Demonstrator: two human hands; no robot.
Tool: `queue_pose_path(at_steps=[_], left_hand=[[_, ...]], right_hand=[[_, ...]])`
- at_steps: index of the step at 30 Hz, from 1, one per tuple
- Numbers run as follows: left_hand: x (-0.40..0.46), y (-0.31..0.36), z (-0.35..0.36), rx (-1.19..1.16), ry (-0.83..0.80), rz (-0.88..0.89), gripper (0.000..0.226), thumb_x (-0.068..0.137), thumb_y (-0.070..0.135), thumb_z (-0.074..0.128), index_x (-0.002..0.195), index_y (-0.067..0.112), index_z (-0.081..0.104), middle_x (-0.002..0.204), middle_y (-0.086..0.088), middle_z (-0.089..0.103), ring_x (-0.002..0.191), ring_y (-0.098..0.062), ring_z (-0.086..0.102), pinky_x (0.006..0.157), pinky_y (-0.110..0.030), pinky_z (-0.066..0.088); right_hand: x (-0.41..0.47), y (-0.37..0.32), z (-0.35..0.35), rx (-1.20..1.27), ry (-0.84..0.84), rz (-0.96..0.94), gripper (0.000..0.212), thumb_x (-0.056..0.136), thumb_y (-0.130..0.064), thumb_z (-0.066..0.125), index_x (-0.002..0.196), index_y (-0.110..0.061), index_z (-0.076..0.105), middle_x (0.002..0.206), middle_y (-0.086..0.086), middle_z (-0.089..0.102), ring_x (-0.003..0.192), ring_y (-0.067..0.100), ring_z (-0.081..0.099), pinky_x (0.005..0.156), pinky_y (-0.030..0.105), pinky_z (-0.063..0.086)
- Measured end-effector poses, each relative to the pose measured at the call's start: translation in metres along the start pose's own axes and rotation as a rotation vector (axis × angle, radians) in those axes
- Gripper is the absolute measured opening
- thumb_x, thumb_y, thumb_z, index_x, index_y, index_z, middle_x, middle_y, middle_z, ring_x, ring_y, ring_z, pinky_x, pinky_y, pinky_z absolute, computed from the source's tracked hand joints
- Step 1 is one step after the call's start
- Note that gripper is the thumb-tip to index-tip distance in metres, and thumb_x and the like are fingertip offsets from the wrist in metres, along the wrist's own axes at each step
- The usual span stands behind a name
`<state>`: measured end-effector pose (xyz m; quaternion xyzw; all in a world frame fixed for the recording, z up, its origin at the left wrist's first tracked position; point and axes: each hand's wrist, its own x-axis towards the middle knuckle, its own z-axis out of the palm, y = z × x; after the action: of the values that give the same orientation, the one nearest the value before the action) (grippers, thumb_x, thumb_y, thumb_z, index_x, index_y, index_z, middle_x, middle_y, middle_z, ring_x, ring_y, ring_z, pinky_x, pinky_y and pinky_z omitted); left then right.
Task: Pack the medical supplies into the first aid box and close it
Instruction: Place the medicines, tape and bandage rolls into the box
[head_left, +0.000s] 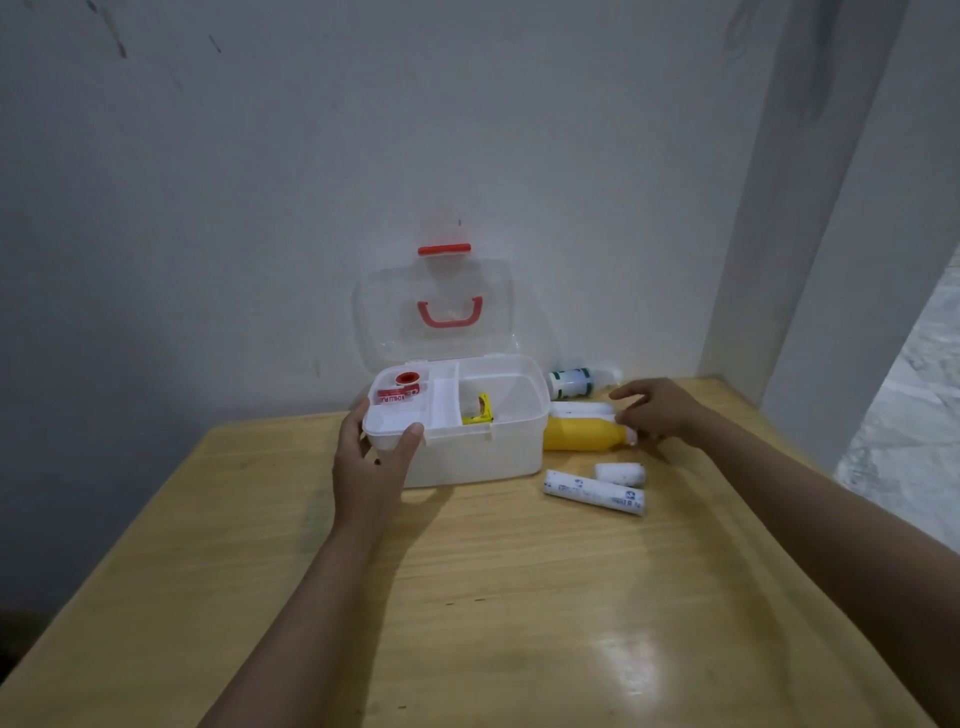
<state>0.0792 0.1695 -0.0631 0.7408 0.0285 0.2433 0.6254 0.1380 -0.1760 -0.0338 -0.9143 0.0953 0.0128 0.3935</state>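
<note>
A white first aid box (483, 457) stands open on the wooden table, its clear lid (436, 317) with red handle leaning back against the wall. Inside the box lie a red tape roll (408, 378) in the left tray and a yellow item (480, 413) in the middle. My left hand (371, 457) grips the box's front left corner. To the right of the box, my right hand (657, 410) hovers with fingers spread over a yellow bottle (582, 434) lying on its side. I cannot tell whether the fingers touch the bottle. Two white bandage rolls (595, 492) (621, 473) lie nearer me.
A white bottle with a green label (574, 383) lies by the wall behind the yellow bottle. A white tube-like item (579, 409) lies between them. The table (493, 597) ends at the wall behind and at a pillar (810, 208) on the right.
</note>
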Motion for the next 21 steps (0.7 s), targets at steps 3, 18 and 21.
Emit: queue_pose_path(at_steps=[3, 18, 21], left_hand=[[0.001, -0.002, 0.001, -0.009, 0.011, 0.003, 0.061, 0.077, 0.027, 0.075, 0.132, 0.029, 0.048, 0.126, 0.009, 0.055, 0.112, -0.014, 0.056, 0.085, -0.036, 0.054], [-0.002, 0.003, 0.002, -0.012, 0.013, 0.004, 0.066, 0.078, 0.025, 0.074, 0.137, 0.027, 0.043, 0.133, 0.004, 0.052, 0.115, -0.018, 0.054, 0.076, -0.026, 0.053], [-0.002, 0.004, 0.002, -0.009, 0.017, 0.000, 0.066, 0.078, 0.025, 0.073, 0.137, 0.027, 0.043, 0.127, 0.008, 0.051, 0.115, -0.017, 0.053, 0.076, -0.026, 0.052]], right_hand=[[0.010, -0.011, 0.001, -0.130, -0.072, -0.006, 0.042, 0.079, -0.023, 0.068, 0.120, -0.027, 0.059, 0.095, 0.011, 0.068, 0.065, 0.018, 0.059, 0.060, 0.030, 0.051], [0.021, -0.010, 0.009, -0.057, -0.096, -0.132, 0.036, 0.080, -0.006, 0.063, 0.113, -0.019, 0.064, 0.125, 0.008, 0.057, 0.106, 0.021, 0.054, 0.083, 0.031, 0.047], [0.022, -0.007, 0.007, -0.058, -0.150, -0.160, 0.042, 0.081, -0.007, 0.062, 0.119, -0.023, 0.061, 0.132, 0.005, 0.054, 0.113, 0.019, 0.052, 0.092, 0.030, 0.043]])
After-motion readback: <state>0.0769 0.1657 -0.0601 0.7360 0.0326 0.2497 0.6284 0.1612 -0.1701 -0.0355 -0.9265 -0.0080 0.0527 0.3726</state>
